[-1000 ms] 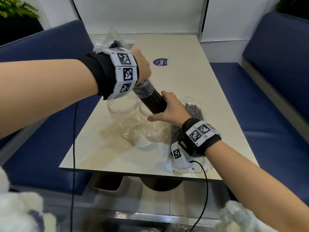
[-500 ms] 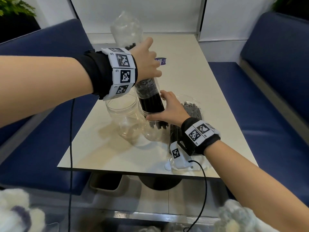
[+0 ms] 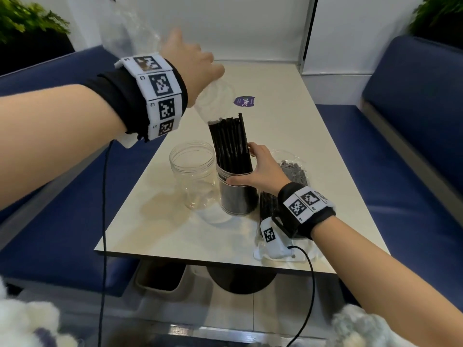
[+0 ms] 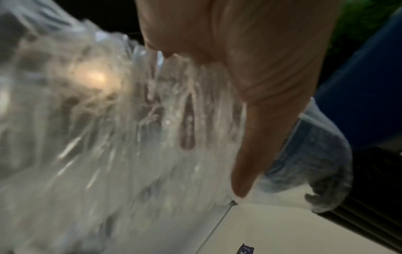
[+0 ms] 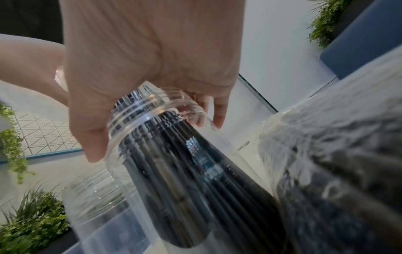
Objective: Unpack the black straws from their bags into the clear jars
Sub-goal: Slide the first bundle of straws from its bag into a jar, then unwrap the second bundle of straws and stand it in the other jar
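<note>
A bundle of black straws (image 3: pixel 231 146) (image 5: pixel 185 171) stands in a clear jar (image 3: pixel 238 196) (image 5: pixel 156 106) on the table, leaning slightly left. My right hand (image 3: pixel 260 169) (image 5: pixel 152 77) holds the jar at its neck, thumb on the near side and fingers behind. My left hand (image 3: pixel 193 66) (image 4: pixel 217 77) grips a clear plastic bag (image 3: pixel 215 101) (image 4: pixel 108 137) raised above the jar. The bag's open mouth just covers the straw tops. Blur hides whether any straws remain higher in the bag.
An empty clear jar (image 3: pixel 193 174) (image 5: pixel 93 197) stands just left of the filled one. A second bag of black straws (image 3: pixel 293 171) (image 5: pixel 337 163) lies on the beige table (image 3: pixel 175 234) under my right wrist. Blue benches (image 3: pixel 413 159) flank the table.
My left hand has lifted the bag up and away. The straws have slid out of it and down into the jar. My right hand stays on the jar's neck.
</note>
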